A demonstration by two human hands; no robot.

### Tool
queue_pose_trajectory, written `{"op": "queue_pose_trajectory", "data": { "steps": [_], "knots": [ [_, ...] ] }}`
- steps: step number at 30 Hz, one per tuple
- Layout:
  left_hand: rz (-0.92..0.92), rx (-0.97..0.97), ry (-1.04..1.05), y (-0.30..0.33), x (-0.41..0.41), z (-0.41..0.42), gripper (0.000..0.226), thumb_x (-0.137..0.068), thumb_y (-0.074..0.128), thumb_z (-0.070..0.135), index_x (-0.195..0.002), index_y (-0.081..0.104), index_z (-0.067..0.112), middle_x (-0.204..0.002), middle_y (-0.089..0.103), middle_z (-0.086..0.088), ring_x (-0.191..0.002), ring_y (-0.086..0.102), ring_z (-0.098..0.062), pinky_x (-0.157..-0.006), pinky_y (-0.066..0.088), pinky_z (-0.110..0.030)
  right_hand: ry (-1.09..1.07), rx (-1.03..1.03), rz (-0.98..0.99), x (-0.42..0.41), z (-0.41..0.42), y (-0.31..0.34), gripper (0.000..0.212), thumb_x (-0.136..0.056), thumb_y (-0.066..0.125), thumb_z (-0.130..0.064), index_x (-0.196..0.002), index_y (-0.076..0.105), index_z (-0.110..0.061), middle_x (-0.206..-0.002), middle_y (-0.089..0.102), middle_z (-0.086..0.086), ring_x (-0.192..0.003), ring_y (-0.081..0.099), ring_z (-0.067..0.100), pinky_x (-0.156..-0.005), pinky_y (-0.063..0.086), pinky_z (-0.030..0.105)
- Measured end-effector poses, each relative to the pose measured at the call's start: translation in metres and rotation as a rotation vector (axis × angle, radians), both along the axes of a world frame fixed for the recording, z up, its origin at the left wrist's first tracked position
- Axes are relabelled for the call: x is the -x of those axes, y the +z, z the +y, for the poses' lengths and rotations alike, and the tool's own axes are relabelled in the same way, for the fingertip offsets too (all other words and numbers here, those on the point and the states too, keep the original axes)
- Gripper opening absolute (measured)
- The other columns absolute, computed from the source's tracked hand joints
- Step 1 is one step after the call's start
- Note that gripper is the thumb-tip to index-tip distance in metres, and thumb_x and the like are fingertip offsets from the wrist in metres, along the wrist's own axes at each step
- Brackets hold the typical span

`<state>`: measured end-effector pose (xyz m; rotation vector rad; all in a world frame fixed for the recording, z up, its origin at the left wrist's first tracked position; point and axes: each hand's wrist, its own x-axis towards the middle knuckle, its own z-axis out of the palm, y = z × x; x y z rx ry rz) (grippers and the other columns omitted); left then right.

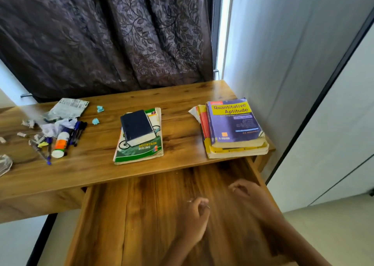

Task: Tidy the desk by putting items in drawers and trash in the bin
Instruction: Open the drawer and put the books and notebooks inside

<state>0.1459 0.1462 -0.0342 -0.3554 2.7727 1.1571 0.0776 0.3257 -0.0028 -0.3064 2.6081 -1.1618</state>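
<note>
Wooden pull-out drawer gapes, lower frame; left hand and right hand hover blurred, loosely curled, holding nothing. Purple softcover textbook tops the right-centre stack on the table: heavy, floppy; support underneath.

The purple book topping the right-hand stack reads "Quantitative Aptitude", and the green book under the dark one reads "MOUNTAIN BIKING".

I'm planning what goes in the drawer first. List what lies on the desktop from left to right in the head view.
Crumpled wrappers and paper scraps → pens beside an orange-labelled glue bottle → dark blue book on the Mountain Biking book → Quantitative Aptitude book atop the right stack.
</note>
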Motion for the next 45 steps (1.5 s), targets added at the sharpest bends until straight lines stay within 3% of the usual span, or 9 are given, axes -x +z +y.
{"op": "queue_pose_trajectory", "data": {
  "steps": [9,14,17,21,30,35,38,42,45],
  "knots": [
    [0.297,-0.043,0.233,0.029,0.124,0.026,0.024,-0.095,0.048,0.033,-0.115,0.058,0.024,-0.114,0.057,0.005,-0.107,0.054,-0.013,-0.080,0.049,-0.025,-0.417,-0.002,0.307,0.142,0.032,0.028,0.042,-0.084,0.047,-0.037,-0.116,0.059,-0.013,-0.114,0.057,0.012,-0.109,0.050,0.030,-0.093,0.041,0.043],
    [0.087,-0.288,0.357,0.048,0.165,0.038,0.048,-0.097,0.046,0.038,-0.137,0.041,0.013,-0.122,0.052,0.003,-0.105,0.050,-0.009,-0.073,0.039,-0.017,-0.403,-0.042,0.063,0.190,0.030,0.017,0.067,-0.083,0.059,-0.048,-0.135,0.037,-0.010,-0.133,0.042,0.017,-0.124,0.039,0.035,-0.102,0.035,0.048],
    [0.014,-0.304,0.388,0.044,0.180,0.041,0.042,-0.093,0.050,0.043,-0.124,0.054,0.014,-0.113,0.059,0.002,-0.107,0.058,-0.021,-0.085,0.047,-0.034,-0.400,-0.012,0.002,0.193,0.032,0.002,0.081,-0.076,0.060,-0.061,-0.134,0.033,-0.011,-0.135,0.044,0.015,-0.126,0.039,0.035,-0.102,0.036,0.052],
    [-0.099,-0.354,0.445,0.043,0.196,0.038,0.054,-0.080,0.061,0.058,-0.114,0.061,0.016,-0.111,0.065,-0.001,-0.097,0.061,-0.020,-0.077,0.048,-0.031,-0.390,-0.032,-0.050,0.204,0.040,-0.004,0.099,-0.055,0.055,-0.083,-0.128,0.041,-0.018,-0.127,0.052,0.011,-0.119,0.048,0.035,-0.096,0.043,0.052],
    [-0.212,-0.542,0.447,0.056,0.167,0.020,0.039,-0.081,0.070,0.039,-0.107,0.064,0.011,-0.091,0.064,0.001,-0.068,0.053,-0.006,-0.045,0.041,-0.016,-0.390,-0.067,-0.110,0.163,0.037,-0.001,0.084,-0.066,0.064,-0.067,-0.128,0.044,-0.015,-0.129,0.049,0.013,-0.121,0.045,0.035,-0.097,0.042,0.050],
    [-0.346,-0.710,0.540,0.034,0.103,0.012,0.045,-0.073,0.075,0.043,-0.105,0.063,0.013,-0.092,0.071,-0.002,-0.082,0.062,-0.013,-0.065,0.044,-0.024,-0.421,0.216,-0.256,0.111,0.052,-0.015,0.086,-0.062,0.084,-0.041,-0.128,0.040,-0.008,-0.124,0.050,0.009,-0.117,0.049,0.026,-0.098,0.043,0.045],
    [-0.431,-0.850,0.547,0.029,0.087,0.008,0.055,-0.067,0.078,0.039,-0.110,0.059,0.011,-0.098,0.072,-0.011,-0.094,0.066,-0.023,-0.080,0.052,-0.034,-0.302,0.463,-0.538,0.099,0.056,-0.016,0.076,-0.056,0.084,-0.042,-0.117,0.055,-0.008,-0.107,0.070,0.006,-0.094,0.068,0.020,-0.080,0.054,0.034],
    [-0.405,-0.927,0.420,0.035,0.110,0.006,0.061,-0.060,0.080,0.039,-0.112,0.063,0.014,-0.099,0.073,-0.010,-0.093,0.070,-0.028,-0.086,0.055,-0.044,-0.241,0.472,-0.558,0.106,0.058,0.001,0.042,-0.075,0.075,-0.035,-0.106,0.059,-0.012,-0.093,0.071,0.002,-0.081,0.068,0.013,-0.056,0.050,0.016],
    [-0.354,-0.948,0.405,0.040,0.129,0.007,0.057,-0.066,0.081,0.033,-0.116,0.061,0.014,-0.101,0.073,-0.012,-0.089,0.070,-0.029,-0.082,0.056,-0.046,-0.262,0.430,-0.519,0.106,0.056,0.001,0.081,-0.042,0.081,-0.063,-0.104,0.059,-0.014,-0.098,0.072,0.005,-0.086,0.070,0.018,-0.074,0.057,0.030]
  ]
}}
